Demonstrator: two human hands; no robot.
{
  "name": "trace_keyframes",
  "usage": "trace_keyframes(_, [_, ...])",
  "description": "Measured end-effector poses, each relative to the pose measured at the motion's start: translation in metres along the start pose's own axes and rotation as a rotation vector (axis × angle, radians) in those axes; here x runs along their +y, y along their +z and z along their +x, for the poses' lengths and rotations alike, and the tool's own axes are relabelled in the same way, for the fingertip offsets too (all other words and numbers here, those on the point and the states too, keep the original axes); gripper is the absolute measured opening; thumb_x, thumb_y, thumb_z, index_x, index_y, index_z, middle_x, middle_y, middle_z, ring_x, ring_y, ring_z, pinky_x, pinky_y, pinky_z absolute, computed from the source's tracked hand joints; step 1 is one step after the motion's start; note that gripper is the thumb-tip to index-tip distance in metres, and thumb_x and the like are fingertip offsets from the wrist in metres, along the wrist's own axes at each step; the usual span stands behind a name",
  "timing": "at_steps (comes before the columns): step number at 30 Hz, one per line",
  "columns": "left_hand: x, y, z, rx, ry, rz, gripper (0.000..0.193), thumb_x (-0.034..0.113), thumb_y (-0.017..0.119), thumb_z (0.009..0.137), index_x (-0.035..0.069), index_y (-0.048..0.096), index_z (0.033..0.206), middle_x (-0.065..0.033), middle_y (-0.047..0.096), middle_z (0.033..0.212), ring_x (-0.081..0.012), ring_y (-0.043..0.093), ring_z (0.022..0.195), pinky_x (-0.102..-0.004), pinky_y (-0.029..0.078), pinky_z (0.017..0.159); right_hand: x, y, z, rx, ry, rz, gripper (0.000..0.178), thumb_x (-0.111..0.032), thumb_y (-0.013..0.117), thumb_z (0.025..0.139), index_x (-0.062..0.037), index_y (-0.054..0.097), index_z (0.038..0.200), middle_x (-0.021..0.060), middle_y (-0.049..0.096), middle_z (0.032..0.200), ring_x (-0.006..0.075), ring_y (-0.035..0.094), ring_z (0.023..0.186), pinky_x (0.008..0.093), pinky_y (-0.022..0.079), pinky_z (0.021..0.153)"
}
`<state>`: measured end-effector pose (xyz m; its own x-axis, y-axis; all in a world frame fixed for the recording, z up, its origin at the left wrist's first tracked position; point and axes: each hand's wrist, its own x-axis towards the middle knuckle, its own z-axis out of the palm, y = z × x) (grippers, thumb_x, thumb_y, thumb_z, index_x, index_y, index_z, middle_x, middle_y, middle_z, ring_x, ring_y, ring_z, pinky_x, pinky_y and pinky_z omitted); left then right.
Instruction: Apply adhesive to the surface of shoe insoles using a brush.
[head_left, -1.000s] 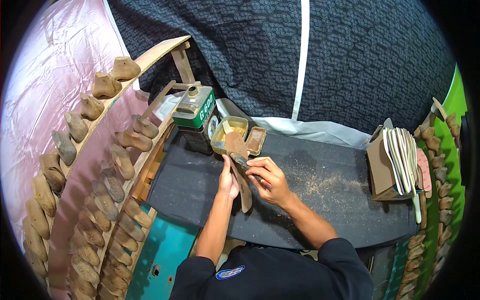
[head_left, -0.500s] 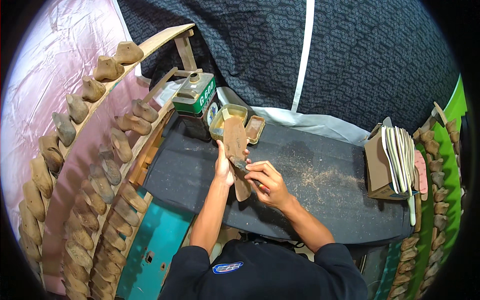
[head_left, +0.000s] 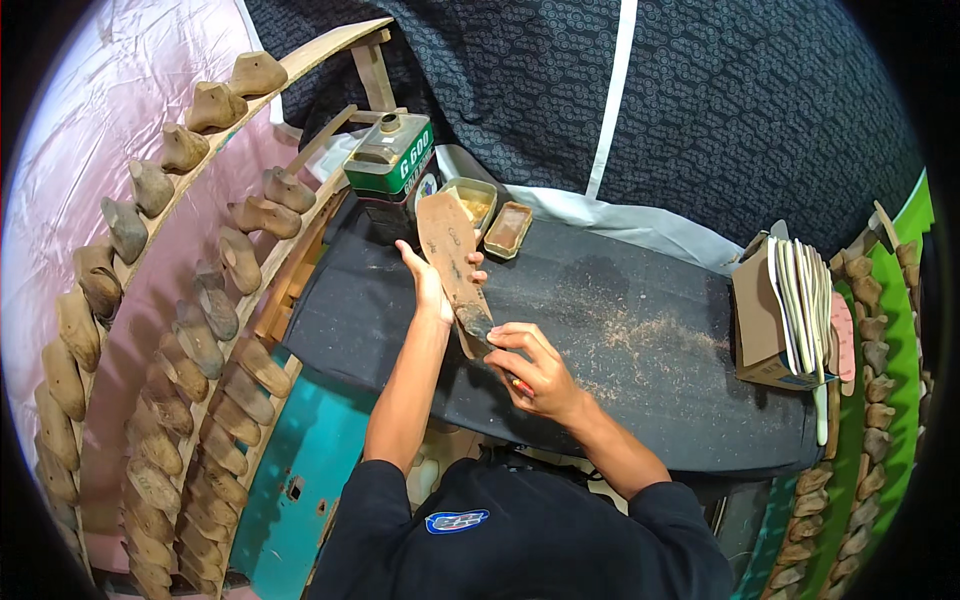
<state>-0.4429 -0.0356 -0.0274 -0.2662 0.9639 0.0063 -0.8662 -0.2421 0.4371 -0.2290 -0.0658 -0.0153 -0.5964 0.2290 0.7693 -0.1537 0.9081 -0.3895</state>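
Observation:
A long brown insole (head_left: pixel 446 245) is held tilted over the near left of the table. My left hand (head_left: pixel 432 295) is closed around it, the thumb along the left edge and fingertips curling over the right edge. My right hand (head_left: pixel 540 375) pinches a small brush, its dark, clumped head (head_left: pixel 474 322) touching the insole near the lower end. Part of its handle is hidden by my fingers. Dark smudges mark the insole's face. Just beyond it stand a tub (head_left: pixel 484 191) with yellowish contents and a smaller shallow tray (head_left: pixel 509 231).
A green and black metal can (head_left: pixel 390 180) stands at the table's back left. Wood-coloured shavings (head_left: pixel 640 340) lie scattered on the dark tablecloth (head_left: pixel 590 275). A cardboard box (head_left: pixel 757 325) of upright sheets sits on the right. Racks of wooden shoe lasts (head_left: pixel 215 105) flank both sides.
The insole has shifted up and left in my left hand, tilting more. The brush head now touches nearer its lower end, rather than its middle.

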Motion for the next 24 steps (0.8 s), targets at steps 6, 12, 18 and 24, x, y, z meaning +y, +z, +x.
trace_keyframes(6, [0.002,-0.002,0.011,-0.032,-0.018,0.013,0.082,0.076,0.034,0.089,0.008,0.043,0.135,-0.0128,0.054,0.113,-0.0185,0.049,0.074,-0.0316,0.041,0.056,-0.006,-0.003,-0.009,-0.044,0.0,0.007,0.033,0.009,0.069,0.068,-0.001,0.062,0.098,0.0143,0.057,0.108,0.0339,0.058,0.108,0.0408,0.051,0.087])
trace_keyframes(12, [0.008,0.006,0.018,-0.051,0.087,0.025,0.075,0.069,0.034,0.092,0.008,0.043,0.134,-0.0104,0.055,0.114,-0.02,0.052,0.077,-0.0331,0.046,0.059,0.006,0.002,-0.029,-0.111,0.076,0.115,0.026,0.008,0.07,0.073,-0.0009,0.064,0.097,0.013,0.059,0.108,0.0317,0.06,0.104,0.0399,0.052,0.084])
trace_keyframes(18, [0.009,0.002,0.004,-0.142,0.019,0.228,0.078,0.067,0.026,0.094,0.006,0.042,0.14,-0.0151,0.057,0.127,-0.024,0.062,0.092,-0.0423,0.055,0.071,0.031,-0.026,-0.033,-0.043,0.229,-0.005,0.016,0.003,0.071,0.076,-0.0027,0.067,0.09,0.0115,0.065,0.096,0.0296,0.063,0.089,0.0368,0.053,0.076])
trace_keyframes(24, [-0.014,0.004,-0.006,-0.212,-0.106,0.309,0.076,0.062,0.024,0.096,0.004,0.041,0.142,-0.019,0.057,0.128,-0.0263,0.062,0.104,-0.0431,0.056,0.082,0.051,-0.062,0.015,0.285,0.217,-0.108,0.018,0.009,0.068,0.078,0.0006,0.068,0.094,0.0157,0.066,0.106,0.0297,0.064,0.103,0.0375,0.053,0.086])
